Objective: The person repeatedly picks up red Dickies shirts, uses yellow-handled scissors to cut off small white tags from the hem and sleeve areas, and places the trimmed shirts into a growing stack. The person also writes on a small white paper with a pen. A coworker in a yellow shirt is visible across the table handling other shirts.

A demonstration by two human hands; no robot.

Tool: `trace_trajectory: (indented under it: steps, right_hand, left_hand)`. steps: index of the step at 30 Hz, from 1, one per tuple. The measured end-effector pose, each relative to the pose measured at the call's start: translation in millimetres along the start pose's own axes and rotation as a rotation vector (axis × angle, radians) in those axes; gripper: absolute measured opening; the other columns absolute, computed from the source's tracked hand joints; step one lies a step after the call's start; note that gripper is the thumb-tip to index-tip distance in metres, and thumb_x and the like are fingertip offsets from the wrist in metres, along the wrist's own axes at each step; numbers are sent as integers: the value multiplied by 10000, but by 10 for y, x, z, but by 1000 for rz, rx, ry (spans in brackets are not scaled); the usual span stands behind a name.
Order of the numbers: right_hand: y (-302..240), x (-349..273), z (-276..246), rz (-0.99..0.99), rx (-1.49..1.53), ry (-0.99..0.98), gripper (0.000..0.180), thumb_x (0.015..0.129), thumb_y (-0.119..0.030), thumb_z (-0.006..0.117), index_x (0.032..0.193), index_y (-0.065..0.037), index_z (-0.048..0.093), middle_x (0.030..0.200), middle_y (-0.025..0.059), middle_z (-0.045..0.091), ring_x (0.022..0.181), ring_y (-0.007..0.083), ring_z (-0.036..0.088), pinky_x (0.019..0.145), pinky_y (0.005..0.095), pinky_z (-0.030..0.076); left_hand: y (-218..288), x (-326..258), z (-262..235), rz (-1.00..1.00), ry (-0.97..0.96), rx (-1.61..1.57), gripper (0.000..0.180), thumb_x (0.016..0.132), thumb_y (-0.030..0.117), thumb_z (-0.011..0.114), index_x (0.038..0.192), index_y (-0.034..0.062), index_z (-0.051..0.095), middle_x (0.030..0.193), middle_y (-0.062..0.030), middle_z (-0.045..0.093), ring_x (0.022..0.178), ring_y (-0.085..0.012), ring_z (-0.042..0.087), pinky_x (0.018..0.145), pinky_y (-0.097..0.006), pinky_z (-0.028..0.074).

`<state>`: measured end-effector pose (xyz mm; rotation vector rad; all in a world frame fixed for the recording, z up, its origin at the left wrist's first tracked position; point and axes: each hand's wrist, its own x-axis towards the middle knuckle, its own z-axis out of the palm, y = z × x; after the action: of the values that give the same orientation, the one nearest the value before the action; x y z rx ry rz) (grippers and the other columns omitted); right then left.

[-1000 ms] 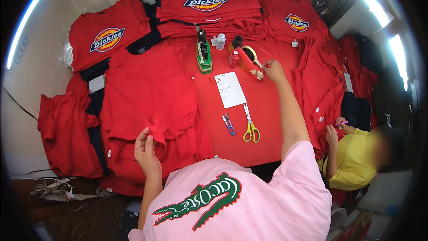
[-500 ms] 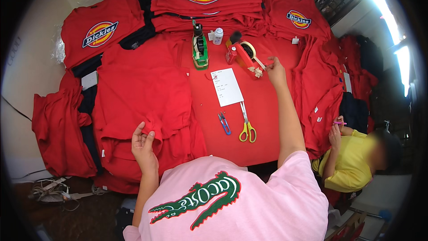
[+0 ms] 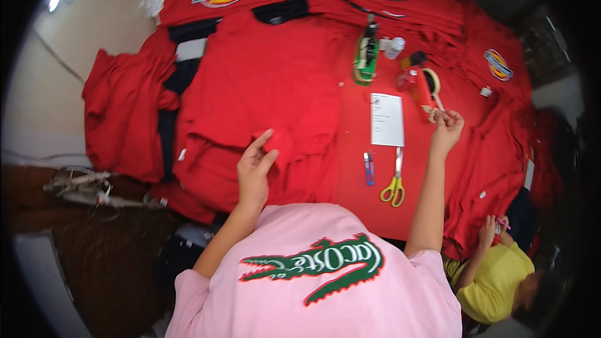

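Observation:
My right hand [image 3: 447, 128] is closed in a pinch on the free end of a cream tape strip [image 3: 437, 101]. The strip comes off a roll in a red tape dispenser [image 3: 421, 91], which stands just beyond my fingers. Over on the left, a red sweatshirt [image 3: 263, 81] lies spread on a pile. At its near edge my left hand [image 3: 253, 166] has a small bunched fold of its cloth between thumb and fingers. A white printed slip [image 3: 387, 120] lies between my hands, with yellow-handled scissors [image 3: 394, 186] and blue thread snips [image 3: 369, 169] below it.
A green tape dispenser [image 3: 365, 56] and a small white bottle [image 3: 394, 47] stand at the back. Stacked red sweatshirts [image 3: 382, 9] ring the table. A co-worker in a yellow top [image 3: 498, 281] is at the lower right. Cables [image 3: 84, 184] lie at the left.
The view has swung left and tilted, so the table things appear farther right. My right hand stays at the tape end and my left hand at the sweatshirt's edge.

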<state>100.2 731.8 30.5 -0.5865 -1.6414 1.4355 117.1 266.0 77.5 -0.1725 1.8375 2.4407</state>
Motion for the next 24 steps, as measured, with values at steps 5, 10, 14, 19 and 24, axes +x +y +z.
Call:
trace_trajectory:
  steps: [5, 10, 14, 19, 24]
  right_hand:
    - [-1225, -1314, 1133, 137, 143, -632, 366, 899, 0, 767, 1139, -71, 500, 861, 68, 743, 826, 116, 666, 754, 274, 499]
    - [-1680, -1861, 1645, 227, 41, -914, 387, 868, -30, 790, 1110, -45, 489, 798, 63, 722, 772, 103, 649, 733, 278, 515]
    - [-1830, -2015, 1810, 315, -17, -1034, 361, 876, 18, 758, 1085, -46, 471, 818, 70, 716, 772, 85, 652, 684, 250, 505]
    - [-1725, -2121, 1877, 291, -78, -1060, 352, 872, 13, 764, 1054, -25, 465, 805, 86, 698, 766, 109, 686, 685, 256, 546]
    - [-1571, -2217, 1890, 326, -43, -1050, 295, 880, -77, 805, 995, -14, 541, 808, 66, 695, 742, 114, 683, 660, 265, 540]
  left_hand:
    - [-92, 42, -26, 5, 70, -119, 484, 925, -59, 717, 1399, -10, 632, 834, 94, 458, 733, -9, 386, 740, -171, 371]
    - [59, -26, 35, 6, 46, -82, 513, 924, -63, 717, 1424, -1, 616, 784, 112, 401, 687, 2, 352, 679, -160, 361]
    - [75, -101, -2, 34, 37, -72, 576, 926, -79, 700, 1478, 6, 563, 772, 115, 355, 677, 3, 334, 663, -153, 354]
    - [59, -149, -61, 52, 5, -86, 610, 924, -85, 694, 1505, 12, 534, 776, 115, 347, 675, 3, 338, 674, -148, 365]
    - [72, -172, -161, 50, 5, -150, 637, 919, -90, 693, 1521, 20, 515, 767, 112, 365, 674, 2, 354, 686, -152, 383]
